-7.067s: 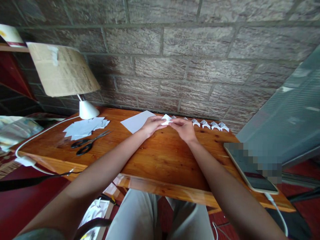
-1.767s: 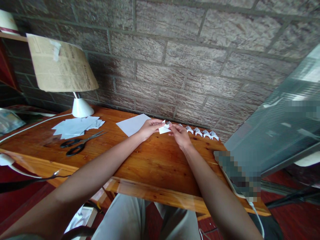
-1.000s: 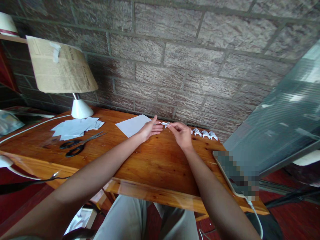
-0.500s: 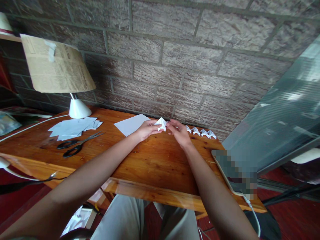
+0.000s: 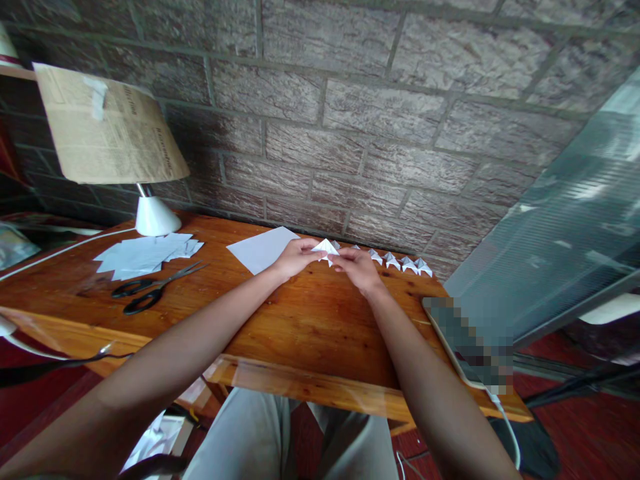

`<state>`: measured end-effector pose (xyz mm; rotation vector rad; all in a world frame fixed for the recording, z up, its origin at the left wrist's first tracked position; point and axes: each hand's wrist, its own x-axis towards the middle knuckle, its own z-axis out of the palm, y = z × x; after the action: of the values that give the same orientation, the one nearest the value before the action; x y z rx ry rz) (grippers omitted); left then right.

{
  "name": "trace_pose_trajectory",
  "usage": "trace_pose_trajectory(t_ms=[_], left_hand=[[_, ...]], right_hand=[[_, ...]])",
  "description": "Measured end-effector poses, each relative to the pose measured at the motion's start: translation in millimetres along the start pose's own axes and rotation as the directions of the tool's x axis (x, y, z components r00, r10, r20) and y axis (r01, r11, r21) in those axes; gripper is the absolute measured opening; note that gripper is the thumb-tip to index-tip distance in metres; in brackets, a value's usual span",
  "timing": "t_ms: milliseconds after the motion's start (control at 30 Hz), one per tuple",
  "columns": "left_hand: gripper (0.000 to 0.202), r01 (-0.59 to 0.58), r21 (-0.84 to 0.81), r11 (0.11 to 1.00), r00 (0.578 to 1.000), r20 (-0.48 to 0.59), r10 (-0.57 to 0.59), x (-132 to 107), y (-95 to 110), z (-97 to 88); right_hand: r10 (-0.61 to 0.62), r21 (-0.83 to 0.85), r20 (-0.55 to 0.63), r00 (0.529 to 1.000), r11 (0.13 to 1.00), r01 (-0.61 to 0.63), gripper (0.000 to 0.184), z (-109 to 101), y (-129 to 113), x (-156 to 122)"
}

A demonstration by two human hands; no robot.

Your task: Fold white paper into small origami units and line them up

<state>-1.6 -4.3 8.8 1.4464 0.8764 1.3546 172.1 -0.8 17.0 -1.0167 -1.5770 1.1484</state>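
Note:
My left hand [image 5: 294, 258] and my right hand [image 5: 356, 268] meet at the far middle of the wooden table [image 5: 300, 327]. Both pinch a small folded white paper piece [image 5: 325, 249] between their fingertips, just above the table top. A row of several finished folded paper pieces [image 5: 400, 263] lies along the wall to the right of my hands. A flat white sheet [image 5: 263, 248] lies just left of my left hand.
A pile of cut white paper squares [image 5: 145, 253] and black scissors [image 5: 150, 290] lie at the left. A lamp [image 5: 113, 143] with a paper shade stands at the back left. A phone [image 5: 467, 340] with a cable rests at the right edge.
The paper piece has been turned and folded between my fingers over these frames; my left fingers opened briefly a second ago and have closed on it again. My hands stayed in one spot.

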Motion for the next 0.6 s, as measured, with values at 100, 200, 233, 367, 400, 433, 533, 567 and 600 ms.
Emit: trace_pose_trajectory(t_ms=[100,200,233,367,400,433,533,567,600], left_hand=[[0.032,-0.056,-0.009,0.998,0.998,0.009,0.056,0.3,3.0,-1.2],[0.033,-0.069,-0.005,0.998,0.998,0.012,0.069,0.6,3.4,-2.7],[0.034,-0.068,-0.005,0.998,0.998,0.010,0.068,0.6,3.3,-2.9],[0.034,-0.055,-0.032,0.998,0.998,-0.013,0.055,-0.1,4.6,-1.4],[0.033,-0.057,-0.034,0.998,0.998,-0.026,0.056,-0.4,5.4,-0.7],[0.032,-0.062,-0.028,0.998,0.997,-0.043,0.061,-0.7,6.1,-0.1],[0.032,-0.082,0.001,0.997,0.993,-0.086,0.082,-1.0,7.4,0.8],[0.032,-0.085,0.002,0.996,0.993,-0.087,0.085,-1.0,7.3,0.6],[0.033,-0.084,-0.007,0.996,0.993,-0.081,0.084,-0.8,7.0,0.2]], right_hand=[[-0.020,0.002,-0.006,1.000,1.000,0.020,0.029,0.6,-0.6,0.1],[-0.045,-0.001,-0.010,0.999,0.999,0.045,0.028,1.6,-0.2,0.1],[-0.051,-0.001,-0.011,0.999,0.999,0.051,0.028,1.9,0.0,0.1],[-0.065,-0.004,0.014,0.998,0.998,0.065,0.029,2.7,0.2,-0.3],[-0.066,-0.010,0.028,0.997,0.998,0.066,0.029,2.8,0.2,-0.4],[-0.068,-0.015,0.039,0.997,0.998,0.068,0.029,2.9,0.2,-0.6],[-0.078,-0.023,0.061,0.995,0.997,0.080,0.027,3.1,-0.6,-1.1],[-0.087,-0.023,0.068,0.994,0.996,0.088,0.026,3.3,-1.1,-1.3],[-0.096,-0.023,0.077,0.992,0.995,0.098,0.026,3.6,-1.6,-1.6]])
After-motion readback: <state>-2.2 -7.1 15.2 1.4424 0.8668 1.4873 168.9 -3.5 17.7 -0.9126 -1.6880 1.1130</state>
